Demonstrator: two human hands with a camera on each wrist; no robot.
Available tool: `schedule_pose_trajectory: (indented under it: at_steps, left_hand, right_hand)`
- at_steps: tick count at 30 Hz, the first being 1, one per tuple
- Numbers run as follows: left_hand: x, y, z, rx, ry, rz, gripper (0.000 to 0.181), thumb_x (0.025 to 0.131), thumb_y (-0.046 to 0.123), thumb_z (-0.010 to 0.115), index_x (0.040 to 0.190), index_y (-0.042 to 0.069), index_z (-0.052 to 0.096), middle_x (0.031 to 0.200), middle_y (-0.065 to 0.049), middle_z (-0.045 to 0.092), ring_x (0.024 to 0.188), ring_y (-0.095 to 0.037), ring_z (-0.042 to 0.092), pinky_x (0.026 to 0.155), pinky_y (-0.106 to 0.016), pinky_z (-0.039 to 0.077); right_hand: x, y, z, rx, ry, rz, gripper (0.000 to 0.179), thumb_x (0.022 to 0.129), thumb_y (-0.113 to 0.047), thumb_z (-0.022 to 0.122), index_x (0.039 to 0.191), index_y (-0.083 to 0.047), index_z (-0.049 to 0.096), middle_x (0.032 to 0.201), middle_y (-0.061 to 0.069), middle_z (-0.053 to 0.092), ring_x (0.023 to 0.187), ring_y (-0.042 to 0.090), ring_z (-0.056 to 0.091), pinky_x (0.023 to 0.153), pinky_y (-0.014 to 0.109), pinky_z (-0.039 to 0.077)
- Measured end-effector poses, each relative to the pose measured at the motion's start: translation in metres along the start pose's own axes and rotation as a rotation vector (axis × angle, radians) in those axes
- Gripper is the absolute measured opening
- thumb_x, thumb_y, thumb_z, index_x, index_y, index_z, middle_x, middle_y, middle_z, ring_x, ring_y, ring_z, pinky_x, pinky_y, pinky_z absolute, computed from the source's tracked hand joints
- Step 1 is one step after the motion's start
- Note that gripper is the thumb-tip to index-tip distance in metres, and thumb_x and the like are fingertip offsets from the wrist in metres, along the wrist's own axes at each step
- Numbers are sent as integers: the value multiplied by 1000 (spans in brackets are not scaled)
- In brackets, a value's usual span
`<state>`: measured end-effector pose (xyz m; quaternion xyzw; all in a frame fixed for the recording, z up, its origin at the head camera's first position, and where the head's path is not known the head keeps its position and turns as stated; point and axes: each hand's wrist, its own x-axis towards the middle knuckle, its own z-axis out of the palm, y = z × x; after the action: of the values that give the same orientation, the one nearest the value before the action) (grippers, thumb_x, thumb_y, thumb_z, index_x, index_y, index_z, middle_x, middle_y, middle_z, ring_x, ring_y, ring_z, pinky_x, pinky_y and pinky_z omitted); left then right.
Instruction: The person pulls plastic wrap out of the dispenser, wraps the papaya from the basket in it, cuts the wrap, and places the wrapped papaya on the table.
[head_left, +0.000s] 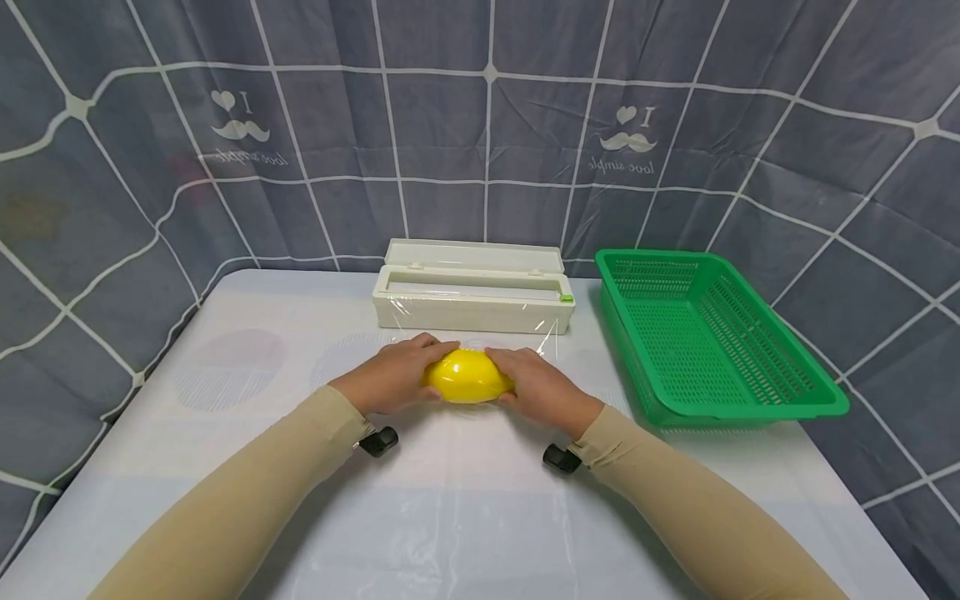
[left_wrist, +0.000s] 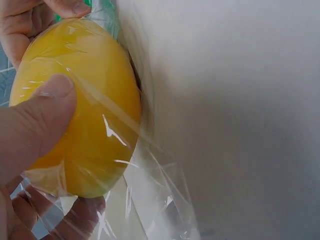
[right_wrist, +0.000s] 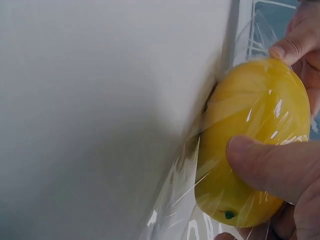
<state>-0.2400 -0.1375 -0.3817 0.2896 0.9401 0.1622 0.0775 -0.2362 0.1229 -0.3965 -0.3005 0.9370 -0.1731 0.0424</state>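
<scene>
A glossy yellow fruit, mango-like in shape (head_left: pixel 467 377), is held over the middle of the table between both hands. Clear cling film (left_wrist: pixel 167 185) lies over its skin, wrinkled and loose beyond one side. My left hand (head_left: pixel 397 375) grips one end, its thumb pressing the film-covered skin. At the other end my right hand (head_left: pixel 546 390) grips likewise, thumb on top and fingers partly hidden beneath. A small green stem spot shows through the film in the right wrist view. Just behind stands a white cling film dispenser (head_left: pixel 474 312), lid raised, with film at its front.
A green perforated plastic basket (head_left: pixel 626 350) stands on the right of the white-covered table (head_left: pixel 495 517). Behind and along the sides hangs a grey curtain (head_left: pixel 435 125) with white grid lines.
</scene>
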Motion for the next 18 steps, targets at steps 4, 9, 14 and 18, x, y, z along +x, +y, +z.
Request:
schedule_pose_trajectory:
  at_steps: [4,9,14,18]
  left_hand:
    - [2,-6,-2,-63,-29,-35,86,93,26,83,164,15,37,155,-12,52,131,-34,60,115,-54,48]
    - [0,-19,-1,-203,-60,-97,82,97,30,77,166,20,34,159,-8,52,133,-31,60,114,-53,48]
    - [-3,-29,-3,-262,-103,-81,82,101,44,69,168,22,28,164,-10,47,146,-35,50,121,-59,39]
    - [-2,-29,-4,-210,-114,-77,97,95,57,72,170,20,21,171,-9,35,156,-38,37,126,-65,27]
  right_hand:
    - [2,2,-1,6,-34,21,73,96,-14,79,158,-4,42,152,14,58,135,35,56,119,48,45]
    - [5,4,-3,76,-67,67,65,97,-15,77,151,-6,43,142,16,59,131,33,57,117,49,47]
    - [8,6,-5,98,-73,31,60,98,-13,75,149,-4,44,144,16,57,132,32,56,119,48,45]
    - [10,8,-6,67,-65,-2,60,99,-13,74,149,-3,43,153,18,48,139,33,53,121,48,43]
